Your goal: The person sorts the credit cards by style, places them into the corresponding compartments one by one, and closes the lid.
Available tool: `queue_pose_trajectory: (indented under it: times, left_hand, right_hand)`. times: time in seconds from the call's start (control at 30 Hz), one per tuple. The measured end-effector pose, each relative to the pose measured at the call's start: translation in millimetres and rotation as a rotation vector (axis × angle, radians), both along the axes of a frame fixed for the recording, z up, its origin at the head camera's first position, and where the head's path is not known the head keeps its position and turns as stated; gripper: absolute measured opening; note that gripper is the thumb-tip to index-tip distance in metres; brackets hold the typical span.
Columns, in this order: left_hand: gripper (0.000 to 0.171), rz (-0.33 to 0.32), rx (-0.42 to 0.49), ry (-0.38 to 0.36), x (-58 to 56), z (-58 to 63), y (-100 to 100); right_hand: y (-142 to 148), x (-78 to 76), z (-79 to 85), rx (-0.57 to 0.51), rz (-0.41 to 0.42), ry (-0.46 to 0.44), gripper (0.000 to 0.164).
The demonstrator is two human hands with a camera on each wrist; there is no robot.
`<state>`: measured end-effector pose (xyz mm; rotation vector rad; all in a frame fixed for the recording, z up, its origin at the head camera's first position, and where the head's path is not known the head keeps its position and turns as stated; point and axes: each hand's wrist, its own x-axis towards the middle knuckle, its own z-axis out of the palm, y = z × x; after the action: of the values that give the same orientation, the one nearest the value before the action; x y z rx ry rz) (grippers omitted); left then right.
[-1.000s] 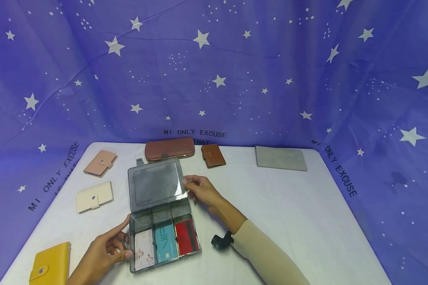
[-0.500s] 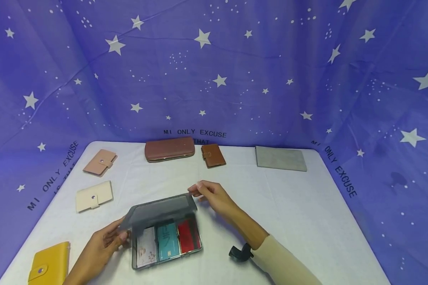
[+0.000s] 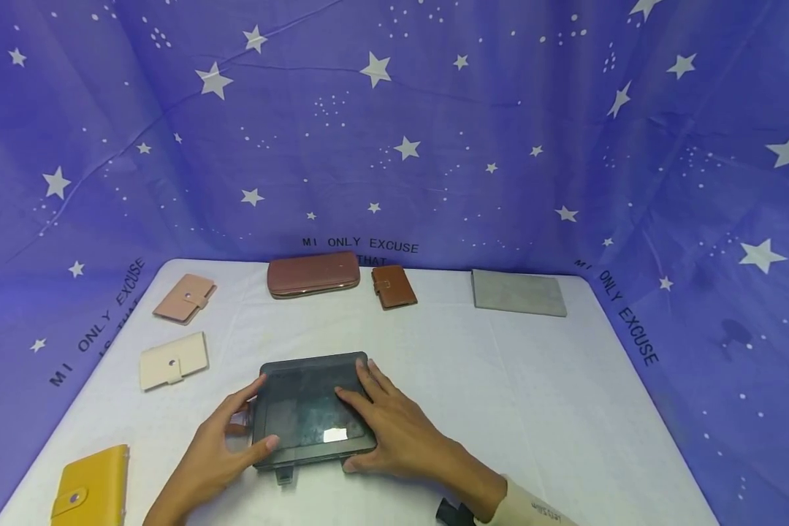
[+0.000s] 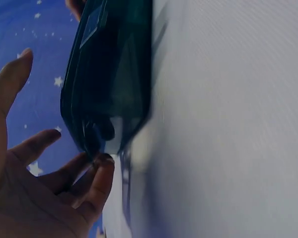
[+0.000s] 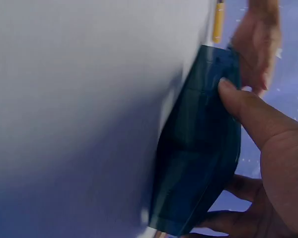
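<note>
A grey see-through plastic organizer box (image 3: 309,409) lies on the white table with its lid down. A latch tab (image 3: 286,475) hangs at its front edge, and the contents are hidden under the dark lid. My left hand (image 3: 213,446) is at the box's left end; its fingertips touch the corner in the left wrist view, while the thumb (image 4: 12,82) stands apart from the lid. My right hand (image 3: 401,431) grips the right end. Its thumb (image 5: 238,96) presses the front wall, with fingers spread over the lid toward the back.
Behind the box lie a maroon long wallet (image 3: 313,276), a small brown wallet (image 3: 393,287) and a grey flat wallet (image 3: 518,293). To the left are a pink card holder (image 3: 184,299), a cream one (image 3: 173,361) and a yellow one (image 3: 92,486). A starry curtain (image 3: 394,131) hangs behind.
The lid has swung down toward me over the cards and covers the box. My right hand has moved from the lid's edge onto the box's right end; the left hand has shifted slightly right.
</note>
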<state>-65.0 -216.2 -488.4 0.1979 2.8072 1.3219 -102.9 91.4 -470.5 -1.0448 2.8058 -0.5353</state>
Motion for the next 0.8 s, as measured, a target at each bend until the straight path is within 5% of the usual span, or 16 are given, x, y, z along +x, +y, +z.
queue_pose_trajectory:
  times: [0.2,0.3,0.5,0.8]
  left_hand:
    - [0.100,-0.045,-0.052,0.030,-6.4,-0.5,10.7]
    - [0.109,-0.076,-0.093,0.050,-8.9,-0.3,16.1]
    - [0.120,-0.096,-0.289,0.096,-11.5,3.8,29.2]
    - [0.115,-0.099,-0.539,0.295,-16.9,3.0,42.2]
  right_hand:
    - [-8.7,-3.1,-4.2,0.171,-0.025,0.257,0.105]
    - [-9.6,-6.2,-4.6,0.186,-0.038,0.313,0.105]
    - [-4.7,-11.5,-5.8,0.162,-0.051,0.280,0.101]
    - [3.7,-9.5,-1.9,0.171,-0.059,0.249,0.101]
